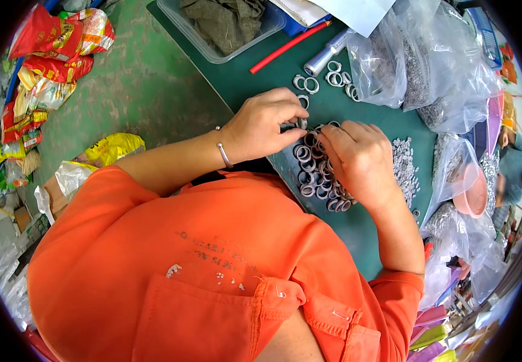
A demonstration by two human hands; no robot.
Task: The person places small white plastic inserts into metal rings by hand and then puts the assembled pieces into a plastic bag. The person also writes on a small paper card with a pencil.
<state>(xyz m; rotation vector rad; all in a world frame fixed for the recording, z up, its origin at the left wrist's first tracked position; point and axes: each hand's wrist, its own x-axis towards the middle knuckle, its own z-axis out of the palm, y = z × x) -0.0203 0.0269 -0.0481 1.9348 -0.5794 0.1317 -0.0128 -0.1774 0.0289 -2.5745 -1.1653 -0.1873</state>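
Because the dull grey, smooth metal rings [322, 192] lie loosely heaped on the dark-green flat tabletop [363, 235], near its edge, a careless sleeve could, I think, push some off. Left hand [266, 123] is nearly closed, w/ thumb and index pinching one grey ring [302, 123]. Right hand [357, 158] curls over the heap; its fingertips are partly hidden, so I can't tell its hold. Tiny silvery gravel-like pieces [404, 166] might mix in, b/c they lie just beside this hand.
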